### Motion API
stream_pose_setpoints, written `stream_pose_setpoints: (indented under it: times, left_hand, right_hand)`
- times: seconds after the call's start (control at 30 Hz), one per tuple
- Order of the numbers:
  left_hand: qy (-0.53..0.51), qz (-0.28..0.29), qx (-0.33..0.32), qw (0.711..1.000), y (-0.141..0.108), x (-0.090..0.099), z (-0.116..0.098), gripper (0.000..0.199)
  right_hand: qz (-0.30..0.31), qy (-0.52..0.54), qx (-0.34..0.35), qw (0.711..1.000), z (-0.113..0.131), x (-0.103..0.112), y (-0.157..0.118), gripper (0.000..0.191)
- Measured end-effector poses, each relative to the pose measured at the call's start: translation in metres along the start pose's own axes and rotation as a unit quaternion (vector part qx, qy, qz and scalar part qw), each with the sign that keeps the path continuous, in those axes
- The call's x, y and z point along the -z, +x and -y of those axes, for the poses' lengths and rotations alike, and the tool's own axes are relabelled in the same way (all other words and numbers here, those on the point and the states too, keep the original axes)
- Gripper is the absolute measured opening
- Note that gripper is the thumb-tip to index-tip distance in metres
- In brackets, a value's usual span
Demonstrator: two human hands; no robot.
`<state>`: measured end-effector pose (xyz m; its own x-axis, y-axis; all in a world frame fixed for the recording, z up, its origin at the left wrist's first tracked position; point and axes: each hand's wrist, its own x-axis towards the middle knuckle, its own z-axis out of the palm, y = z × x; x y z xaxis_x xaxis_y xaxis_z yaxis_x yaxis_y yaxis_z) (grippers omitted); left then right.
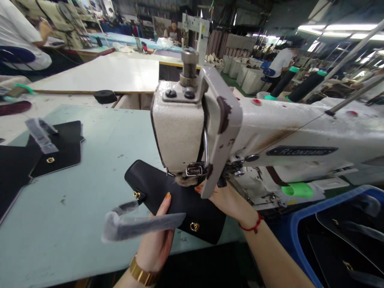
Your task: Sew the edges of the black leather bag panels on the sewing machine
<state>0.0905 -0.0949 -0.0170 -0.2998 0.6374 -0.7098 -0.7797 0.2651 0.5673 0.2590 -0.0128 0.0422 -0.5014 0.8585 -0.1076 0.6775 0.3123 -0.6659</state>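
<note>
A black leather bag piece with gold fittings and a plastic-wrapped handle lies beneath the head of a white sewing machine. My left hand holds its near edge, thumb on top and the other fingers partly hidden below. On the right, my right hand rests at the piece's right part, close to the needle area; its fingertips are partly covered by the machine's lever. The needle itself is hidden behind the machine head.
More black pieces lie on the pale green table at left. A blue bin with black pieces stands at right. Thread cones stand behind the machine. People sit farther back.
</note>
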Motion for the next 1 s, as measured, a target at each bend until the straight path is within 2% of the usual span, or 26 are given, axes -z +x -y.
stream_pose_setpoints:
  times: [0.1,0.23,0.4,0.57,0.77,0.9,1.0]
  left_hand:
    - [-0.011,0.051,0.003,0.999,-0.001,-0.006,-0.007,0.027]
    - [0.012,0.103,0.013,0.994,-0.002,-0.008,-0.01,0.037]
    - [0.011,0.088,0.017,0.996,-0.002,-0.008,-0.009,0.041]
    - [0.022,0.081,0.018,0.996,0.001,-0.007,-0.007,0.041]
    - [0.035,0.129,0.0,0.991,0.008,-0.004,-0.012,0.051]
    - [0.071,0.151,-0.014,0.986,0.016,-0.002,-0.024,0.061]
    - [0.124,0.167,-0.024,0.978,0.023,-0.002,-0.037,0.057]
  right_hand:
    - [-0.016,0.033,0.015,0.999,-0.003,-0.003,-0.001,0.029]
    - [-0.012,0.065,0.033,0.997,-0.005,-0.003,-0.001,0.029]
    - [-0.02,0.099,0.05,0.994,-0.009,-0.004,0.002,0.028]
    - [-0.029,0.112,0.024,0.993,-0.014,-0.01,0.002,0.026]
    - [-0.06,0.166,-0.012,0.984,-0.014,-0.019,0.0,0.024]
    - [-0.059,0.19,-0.023,0.98,-0.011,-0.026,-0.001,0.027]
    - [-0.05,0.203,-0.017,0.978,-0.008,-0.032,-0.001,0.032]
